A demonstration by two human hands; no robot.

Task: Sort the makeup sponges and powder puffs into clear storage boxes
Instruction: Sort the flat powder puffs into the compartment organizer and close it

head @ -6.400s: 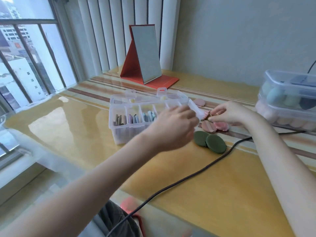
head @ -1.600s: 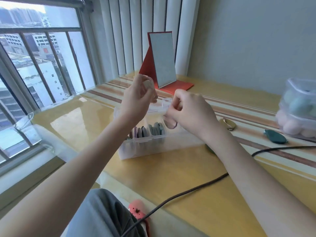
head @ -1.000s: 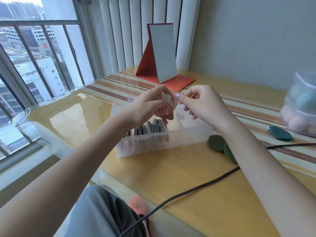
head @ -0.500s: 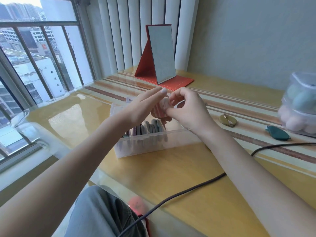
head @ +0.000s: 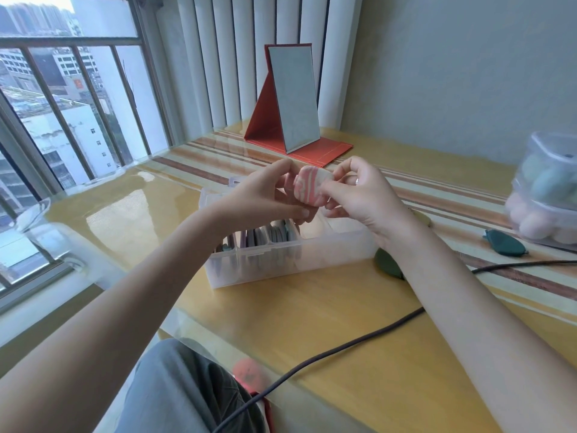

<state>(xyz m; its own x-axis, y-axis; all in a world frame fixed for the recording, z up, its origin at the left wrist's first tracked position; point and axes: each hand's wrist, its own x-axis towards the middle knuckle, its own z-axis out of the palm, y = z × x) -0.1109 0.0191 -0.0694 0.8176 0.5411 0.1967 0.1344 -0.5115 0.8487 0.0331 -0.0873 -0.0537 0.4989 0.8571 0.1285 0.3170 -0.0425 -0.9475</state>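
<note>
On the yellow table (head: 343, 332) I see the clear divided box (head: 290, 254) with flat puffs already standing on edge in its left compartments, and directly above it I hold a small stack of pink puffs (head: 309, 190) pinched between my left hand (head: 265, 201) and my right hand (head: 365, 201), both curled round its edges. The stack looks like two or three puffs, though I cannot count them, so if either pinch loosens they could fan apart and drop into the wrong compartment (or onto the dark cable (head: 327, 354)).
</note>
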